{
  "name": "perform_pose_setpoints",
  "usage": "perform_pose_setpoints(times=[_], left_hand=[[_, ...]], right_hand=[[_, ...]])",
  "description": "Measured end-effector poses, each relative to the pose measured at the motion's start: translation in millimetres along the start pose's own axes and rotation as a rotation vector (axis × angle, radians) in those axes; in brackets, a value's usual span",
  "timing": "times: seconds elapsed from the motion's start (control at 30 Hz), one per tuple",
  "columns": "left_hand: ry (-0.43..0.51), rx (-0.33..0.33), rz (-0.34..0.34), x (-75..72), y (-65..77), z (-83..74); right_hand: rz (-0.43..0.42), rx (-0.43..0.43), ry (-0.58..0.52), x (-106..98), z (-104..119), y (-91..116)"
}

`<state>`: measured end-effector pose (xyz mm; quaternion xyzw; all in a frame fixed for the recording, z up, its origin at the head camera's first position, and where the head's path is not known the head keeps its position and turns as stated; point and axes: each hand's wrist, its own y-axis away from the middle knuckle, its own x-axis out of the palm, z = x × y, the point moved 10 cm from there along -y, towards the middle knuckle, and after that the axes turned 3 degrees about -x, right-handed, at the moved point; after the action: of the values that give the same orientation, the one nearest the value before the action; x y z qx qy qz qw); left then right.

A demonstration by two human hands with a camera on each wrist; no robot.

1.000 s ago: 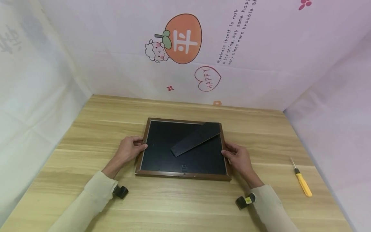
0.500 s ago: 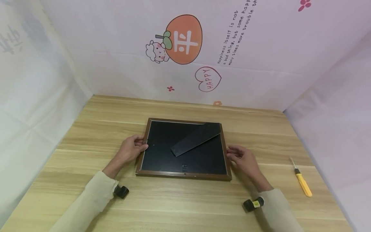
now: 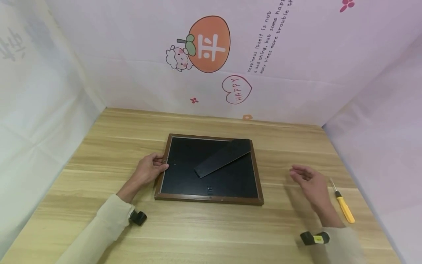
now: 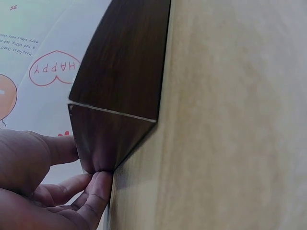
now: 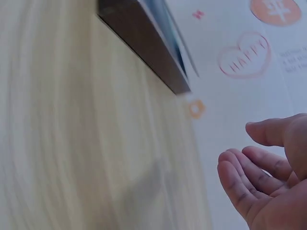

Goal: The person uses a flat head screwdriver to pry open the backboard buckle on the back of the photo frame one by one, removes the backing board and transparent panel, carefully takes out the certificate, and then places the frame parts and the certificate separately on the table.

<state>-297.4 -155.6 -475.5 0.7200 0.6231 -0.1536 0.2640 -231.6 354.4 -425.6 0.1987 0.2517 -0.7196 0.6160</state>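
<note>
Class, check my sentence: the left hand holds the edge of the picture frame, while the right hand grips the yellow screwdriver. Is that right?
Not quite. The right hand grips nothing: the head view shows it apart from the yellow screwdriver, which lies on the table. The left hand does hold the edge of the picture frame.

Wood-grain tabletop [image 3: 211, 234] is carrying a brown-edged picture frame [image 3: 188, 159] and a yellow-handled screwdriver [image 3: 343, 206]. Frame is lying back-up around the middle; its stand leg [image 3: 222, 160] is slanting across, maybe lifting slightly, hard to tell. Screwdriver is lying near the right edge, tip pointing toward the far side.
</note>
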Motion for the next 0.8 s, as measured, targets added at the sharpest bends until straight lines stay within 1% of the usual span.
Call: perform_pose_setpoints(times=[0.07, 0.2, 0.3, 0.43, 0.6, 0.7, 0.8], left_hand=[[0.006, -0.006, -0.001, -0.8, 0.4, 0.5], [0.009, -0.008, -0.001, -0.7, 0.7, 0.7], [0.009, -0.005, 0.001, 0.4, 0.5, -0.2], [0.010, 0.000, -0.001, 0.7, -0.1, -1.2], [0.015, 0.000, -0.001, 1.4, -0.9, -0.6], [0.018, -0.004, -0.001, 1.0, -0.9, 0.7], [0.018, 0.000, 0.000, 0.9, -1.0, 0.9]], right_hand=[[-0.056, 0.014, 0.013, -16.7, -6.1, 1.8], [-0.150, 0.052, 0.111, -44.4, -20.4, 7.4], [-0.183, 0.085, 0.172, -58.1, -30.6, 12.7], [-0.188, 0.110, 0.213, -71.5, -44.5, 18.0], [-0.199, 0.134, 0.344, -93.1, -61.0, 21.6], [-0.178, 0.197, 0.398, -101.7, -73.1, 24.0], [-0.160, 0.261, 0.409, -108.6, -83.8, 28.3]])
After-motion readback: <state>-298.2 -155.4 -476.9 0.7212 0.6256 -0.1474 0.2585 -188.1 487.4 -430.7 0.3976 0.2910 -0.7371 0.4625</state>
